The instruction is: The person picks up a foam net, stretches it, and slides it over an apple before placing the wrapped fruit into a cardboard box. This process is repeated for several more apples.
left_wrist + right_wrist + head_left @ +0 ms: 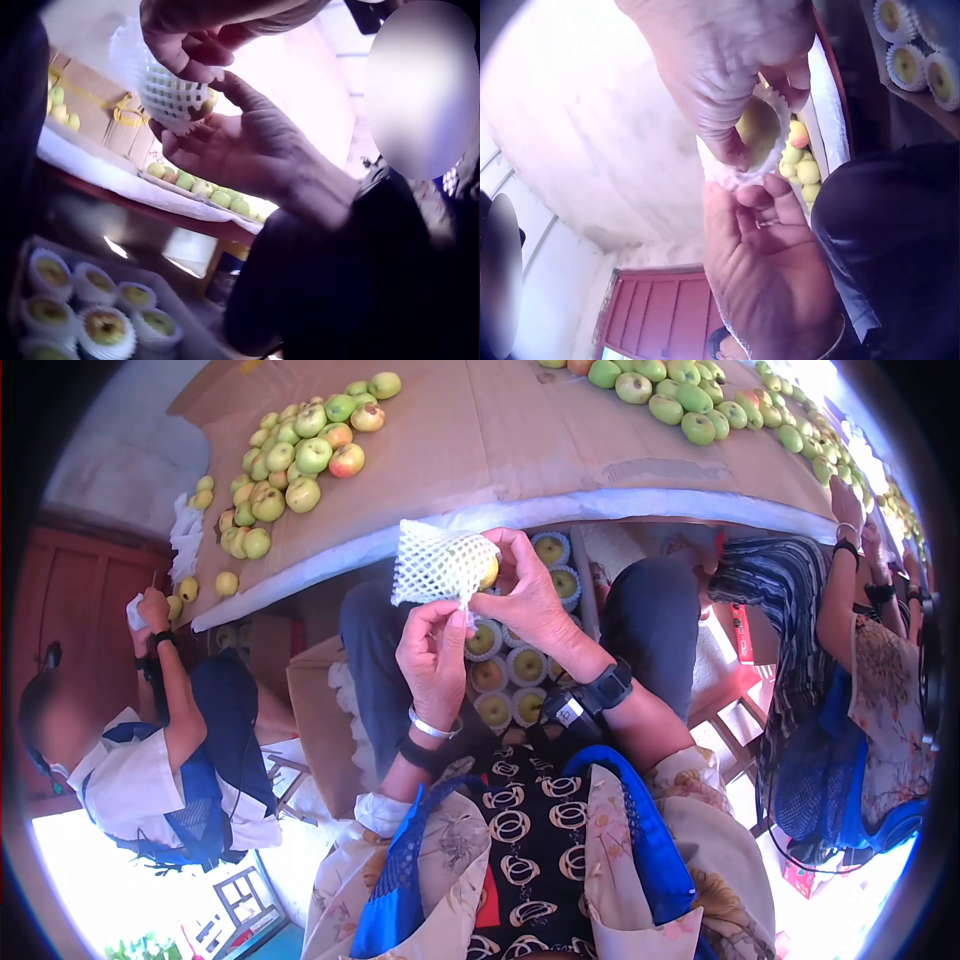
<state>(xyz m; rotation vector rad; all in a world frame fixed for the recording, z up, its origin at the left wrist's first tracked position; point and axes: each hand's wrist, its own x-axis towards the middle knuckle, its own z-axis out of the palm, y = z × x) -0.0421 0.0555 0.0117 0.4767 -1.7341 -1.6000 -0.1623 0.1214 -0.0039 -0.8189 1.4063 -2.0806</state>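
Note:
A white foam net sleeve (425,565) covers most of a yellow-green apple (489,568), held above the lap. The right hand (530,595) grips the apple at its uncovered end, fingers curled round it. The left hand (436,660) pinches the lower edge of the net between thumb and fingertips. In the right wrist view the apple (759,133) shows inside the net's scalloped opening, with the right thumb pressed on it. The left wrist view shows the net (169,94) stretched over the fruit, both hands touching it.
Below the hands, a box holds several netted apples (490,675). Loose apples lie in piles on the cardboard-covered table (480,440) ahead. An open carton (315,710) with white nets stands at the left knee. One person sits at the left (150,760), others at the right.

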